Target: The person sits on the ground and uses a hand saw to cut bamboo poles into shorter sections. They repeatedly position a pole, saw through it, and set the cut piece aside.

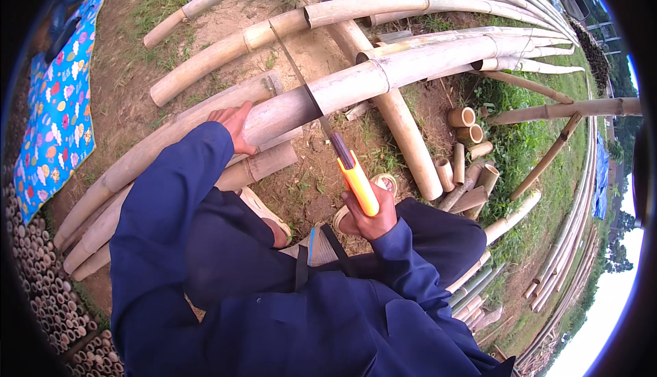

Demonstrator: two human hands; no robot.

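One saw (335, 141) crossed one pole (280, 113) — right hand (375, 216) low, clenched round the handle (357, 184) — left hand (235, 126) reached forward, gripping the pole's end.

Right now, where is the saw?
In the head view, the saw is near the middle: orange handle in the right grip, blade across the thick bamboo pole, to the right of the left grip.

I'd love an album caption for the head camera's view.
Right hand gripping an orange-handled saw, its blade across a thick bamboo pole, left hand against the pole's end.
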